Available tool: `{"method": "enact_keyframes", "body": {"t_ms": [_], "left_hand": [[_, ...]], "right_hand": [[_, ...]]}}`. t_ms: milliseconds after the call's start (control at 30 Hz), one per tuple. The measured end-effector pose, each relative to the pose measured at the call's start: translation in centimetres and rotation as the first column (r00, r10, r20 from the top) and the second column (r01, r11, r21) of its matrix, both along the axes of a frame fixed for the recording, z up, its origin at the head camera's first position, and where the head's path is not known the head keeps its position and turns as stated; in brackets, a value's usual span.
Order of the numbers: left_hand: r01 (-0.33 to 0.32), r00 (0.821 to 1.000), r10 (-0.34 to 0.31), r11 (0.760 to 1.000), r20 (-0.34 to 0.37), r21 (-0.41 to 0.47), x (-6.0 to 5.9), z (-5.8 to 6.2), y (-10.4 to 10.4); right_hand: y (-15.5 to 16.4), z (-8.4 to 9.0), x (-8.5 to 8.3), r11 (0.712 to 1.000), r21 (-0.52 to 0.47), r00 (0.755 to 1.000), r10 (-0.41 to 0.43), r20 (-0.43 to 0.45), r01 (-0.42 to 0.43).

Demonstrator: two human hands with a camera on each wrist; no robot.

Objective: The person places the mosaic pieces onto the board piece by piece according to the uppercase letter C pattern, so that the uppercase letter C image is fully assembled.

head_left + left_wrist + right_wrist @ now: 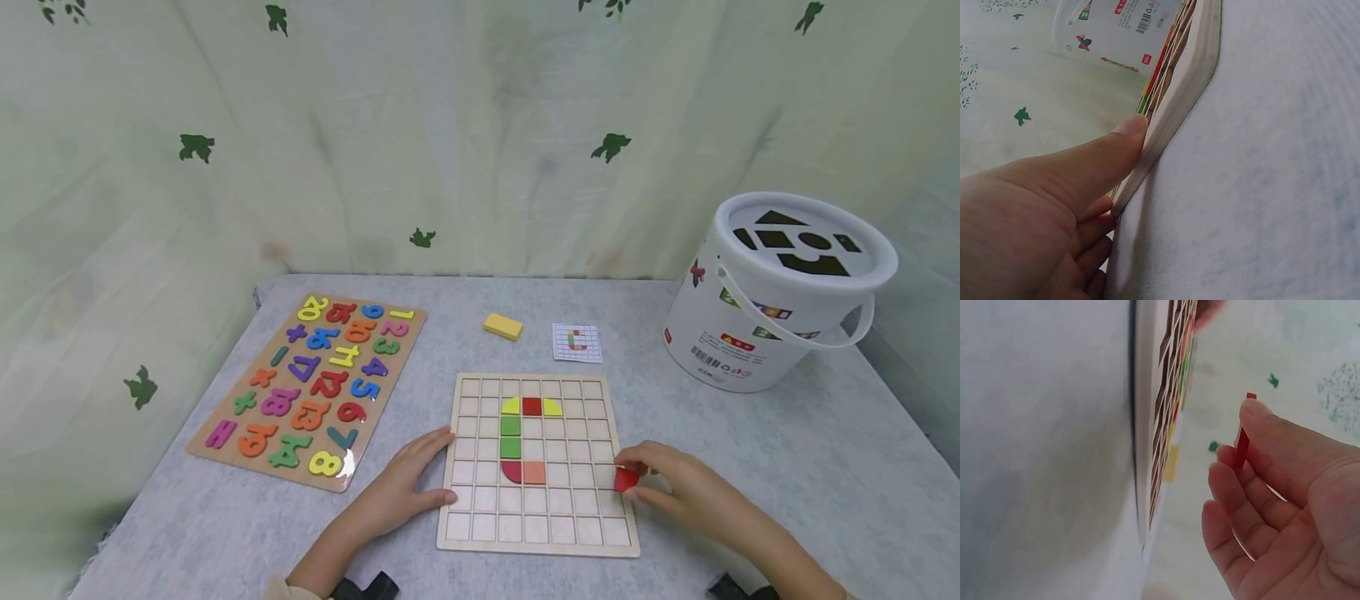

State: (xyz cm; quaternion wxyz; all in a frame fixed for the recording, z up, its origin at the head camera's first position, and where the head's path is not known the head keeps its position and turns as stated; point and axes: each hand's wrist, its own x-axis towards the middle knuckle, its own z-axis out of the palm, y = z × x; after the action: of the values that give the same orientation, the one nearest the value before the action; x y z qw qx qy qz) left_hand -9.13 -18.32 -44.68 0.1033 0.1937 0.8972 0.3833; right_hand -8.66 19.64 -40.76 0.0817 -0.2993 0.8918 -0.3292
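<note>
A pale wooden grid board (588, 529) lies flat on the table. Coloured tiles sit in several of its squares: green tiles (510, 437), an orange tile (534, 473), a red square tile (532, 407), yellow rounded tiles (552, 407) and a red rounded tile (512, 471). My left hand (401, 487) touches the board's left edge, thumb and fingers spread apart. Between the thumb and fingers of my right hand (675, 479) is a thin red tile (1243, 440), pinched. In the head view this tile overlaps the board's right edge; the right wrist view shows it raised above the board.
Behind the board lie a yellow block (503, 326) and a small pattern card (577, 342). A number puzzle board (303, 392) covers the table's left side. At the back right stands a white bucket (750, 333) with shape holes in its lid. A leaf-patterned curtain (495, 167) hangs behind.
</note>
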Motion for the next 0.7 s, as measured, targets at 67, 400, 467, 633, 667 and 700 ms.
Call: {"method": "enact_keyframes", "body": {"t_ms": [67, 400, 467, 633, 667, 700], "left_hand": [[-0.001, 1.000, 0.001, 1.000, 0.000, 0.000, 0.0, 0.0, 0.0], [0.002, 1.000, -0.002, 1.000, -0.004, 0.004, 0.0, 0.0, 0.0], [0.002, 1.000, -0.002, 1.000, -0.001, 0.006, 0.0, 0.0, 0.0], [0.000, 1.000, 0.000, 1.000, 0.000, 0.002, 0.0, 0.0, 0.0], [-0.001, 1.000, 0.001, 1.000, 0.000, 0.002, 0.0, 0.0, 0.0], [-0.001, 1.000, 0.001, 1.000, -0.001, 0.002, 0.0, 0.0, 0.0]], "right_hand": [[-1.1, 0.0, -0.5, 1.000, -0.014, 1.000, 0.013, -0.020, -0.013], [-5.4, -1.7, -2.4, 0.999, -0.036, 0.997, 0.035, 0.073, -0.033], [-5.8, -2.1, -2.6, 0.999, -0.026, 0.997, 0.043, 0.063, -0.041], [-6.5, -2.7, -2.8, 0.998, -0.010, 0.998, 0.065, 0.013, -0.065], [-6.5, -2.7, -2.8, 0.998, -0.009, 0.998, 0.064, 0.007, -0.064], [-6.5, -2.8, -2.7, 0.998, -0.009, 0.998, 0.061, 0.002, -0.061]]}}
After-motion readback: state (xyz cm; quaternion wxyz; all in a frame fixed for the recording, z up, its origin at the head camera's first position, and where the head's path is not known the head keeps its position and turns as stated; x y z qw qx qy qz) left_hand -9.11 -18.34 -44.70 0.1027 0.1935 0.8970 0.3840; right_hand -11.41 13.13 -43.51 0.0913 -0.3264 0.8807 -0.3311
